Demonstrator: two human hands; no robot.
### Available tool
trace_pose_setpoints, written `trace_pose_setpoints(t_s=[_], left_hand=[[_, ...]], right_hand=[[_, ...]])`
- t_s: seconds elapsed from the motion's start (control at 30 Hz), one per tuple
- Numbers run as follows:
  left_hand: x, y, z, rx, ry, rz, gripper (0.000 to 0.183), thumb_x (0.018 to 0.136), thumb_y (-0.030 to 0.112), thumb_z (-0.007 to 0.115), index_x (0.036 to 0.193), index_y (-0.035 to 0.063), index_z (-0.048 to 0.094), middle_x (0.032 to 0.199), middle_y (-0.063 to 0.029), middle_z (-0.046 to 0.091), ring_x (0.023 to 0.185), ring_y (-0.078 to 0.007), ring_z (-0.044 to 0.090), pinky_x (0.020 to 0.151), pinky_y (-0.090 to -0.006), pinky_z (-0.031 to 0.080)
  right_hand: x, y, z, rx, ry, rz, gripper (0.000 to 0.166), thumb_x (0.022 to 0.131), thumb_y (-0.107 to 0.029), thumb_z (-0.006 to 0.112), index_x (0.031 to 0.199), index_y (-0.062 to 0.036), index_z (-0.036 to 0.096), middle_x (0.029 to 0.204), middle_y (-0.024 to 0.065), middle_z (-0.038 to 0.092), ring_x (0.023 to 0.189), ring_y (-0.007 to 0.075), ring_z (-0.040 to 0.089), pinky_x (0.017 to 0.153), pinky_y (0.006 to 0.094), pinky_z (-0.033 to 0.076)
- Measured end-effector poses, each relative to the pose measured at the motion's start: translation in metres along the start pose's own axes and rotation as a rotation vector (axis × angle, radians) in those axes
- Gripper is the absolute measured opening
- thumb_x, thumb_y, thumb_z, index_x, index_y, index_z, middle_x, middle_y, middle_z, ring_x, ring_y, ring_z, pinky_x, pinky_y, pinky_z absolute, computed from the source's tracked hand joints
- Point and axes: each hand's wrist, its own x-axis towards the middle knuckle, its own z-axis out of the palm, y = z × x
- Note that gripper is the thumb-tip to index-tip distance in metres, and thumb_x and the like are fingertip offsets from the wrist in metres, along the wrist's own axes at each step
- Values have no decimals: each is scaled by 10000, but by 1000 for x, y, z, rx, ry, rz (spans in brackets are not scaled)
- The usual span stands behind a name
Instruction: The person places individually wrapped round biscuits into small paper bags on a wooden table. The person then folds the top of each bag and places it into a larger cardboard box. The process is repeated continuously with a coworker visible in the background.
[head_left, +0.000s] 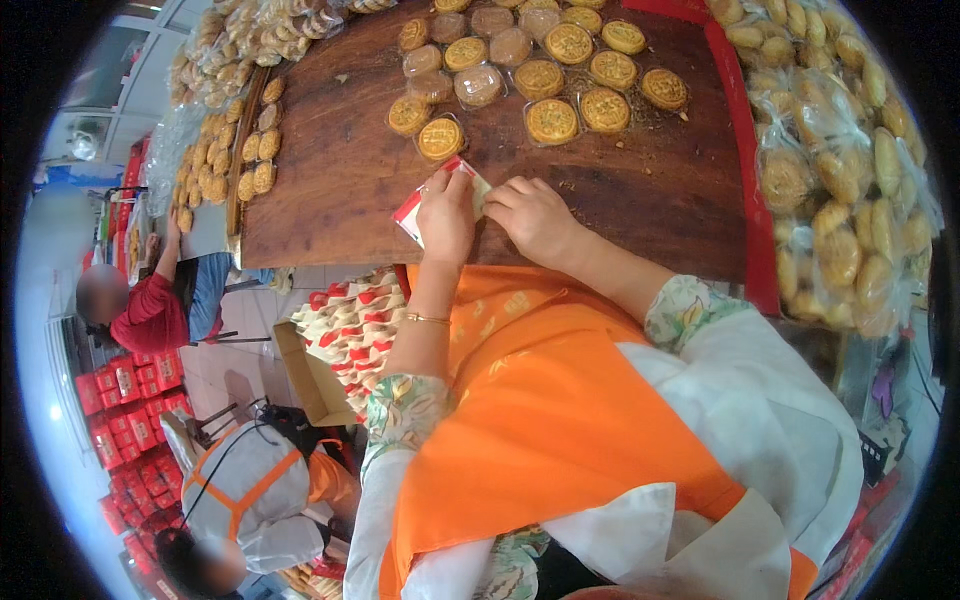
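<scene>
A red-and-white paper packet (408, 213) lies on the brown wooden table near its front edge. My left hand (448, 214) grips the packet from above, its fingers bent over the paper and hiding much of it. At the packet's right edge, my right hand (532, 219) pinches the paper between thumb and fingers. What the packet holds is hidden. Just beyond my left fingertips sits a round, pattern-stamped mooncake (440, 139) in a clear plastic tray. Further back stand several more mooncakes (551, 121), along with upturned clear trays (478, 85).
Bagged breads (840, 180) are heaped at the right, past a red border strip (739, 150). Sesame-topped cakes (259, 146) line the left edge. Below the table, a cardboard box (311, 375) holds red-and-cream packets (360, 322). Two people (154, 311) are at the left, near stacked red boxes (127, 420).
</scene>
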Motion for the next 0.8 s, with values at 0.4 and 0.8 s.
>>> trace_pose_setpoints(t_s=[0.4,0.8], left_hand=[[-18,-27,-4,-602,76,-264,91,839,-5,660,890,26,590,820,-51,583,774,-180,554,709,-307,466],[-33,-31,2,-836,99,-348,32,937,28,615,957,14,595,768,21,568,684,-59,537,637,-209,458]], right_hand=[[44,9,-8,143,-201,232,350,811,-10,562,1114,-160,653,988,120,586,987,324,566,815,444,485],[50,30,-25,-61,-87,244,309,783,-55,603,1074,-104,692,1040,132,598,1031,317,570,885,450,474]])
